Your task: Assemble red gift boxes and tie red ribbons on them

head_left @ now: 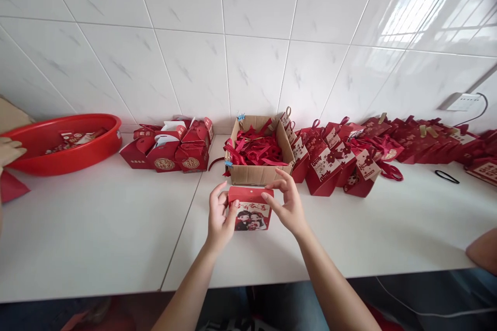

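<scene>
At the counter [116, 227], the left hand [221, 217] is gripping a cartoon-couple gift box [252, 218], the right hand [289, 207] hovering open at its red flap [248, 193].

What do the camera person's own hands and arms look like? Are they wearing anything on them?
The left hand and right hand are bare, with slender fingers and no gloves or rings visible. The forearms show no sleeves, watches or bracelets.

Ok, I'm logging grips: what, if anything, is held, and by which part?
The red box with the cartoon couple: the left hand holds its upper left edge. The right hand is at its top right corner; whether it grips is unclear.
</scene>
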Demonstrator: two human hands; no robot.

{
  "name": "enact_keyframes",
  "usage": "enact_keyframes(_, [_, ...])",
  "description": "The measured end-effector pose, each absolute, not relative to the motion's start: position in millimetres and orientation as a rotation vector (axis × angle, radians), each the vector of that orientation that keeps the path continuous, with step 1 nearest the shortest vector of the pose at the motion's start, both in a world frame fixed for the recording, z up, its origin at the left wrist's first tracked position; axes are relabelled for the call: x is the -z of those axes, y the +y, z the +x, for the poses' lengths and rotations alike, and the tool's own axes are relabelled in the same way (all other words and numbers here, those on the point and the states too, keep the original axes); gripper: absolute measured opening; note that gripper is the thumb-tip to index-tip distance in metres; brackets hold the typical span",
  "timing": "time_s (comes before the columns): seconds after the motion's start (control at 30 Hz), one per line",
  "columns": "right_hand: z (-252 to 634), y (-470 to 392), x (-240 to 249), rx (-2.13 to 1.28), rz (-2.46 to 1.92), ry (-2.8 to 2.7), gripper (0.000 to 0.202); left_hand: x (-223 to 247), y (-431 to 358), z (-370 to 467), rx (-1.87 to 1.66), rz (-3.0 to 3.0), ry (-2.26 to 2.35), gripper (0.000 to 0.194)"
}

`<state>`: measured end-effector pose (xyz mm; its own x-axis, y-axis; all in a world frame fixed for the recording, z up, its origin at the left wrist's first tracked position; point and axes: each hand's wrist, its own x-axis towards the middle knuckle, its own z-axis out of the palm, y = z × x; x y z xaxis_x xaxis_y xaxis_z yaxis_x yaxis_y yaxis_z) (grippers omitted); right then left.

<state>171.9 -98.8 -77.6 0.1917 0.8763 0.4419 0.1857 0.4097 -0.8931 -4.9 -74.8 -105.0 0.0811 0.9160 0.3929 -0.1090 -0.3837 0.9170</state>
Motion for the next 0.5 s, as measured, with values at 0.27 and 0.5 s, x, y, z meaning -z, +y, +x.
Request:
enact_keyframes(0.27, [170,-99,101,-0.776,-0.984,-1.157,0.056,110,-79,1,-1.489,1.475,0.855,0.047])
enact_keyframes(0.5, [163,-99,114,-0.746,-1.023,-1.048,0.033,112,-81,-4,-1.439,1.508,0.896,0.029])
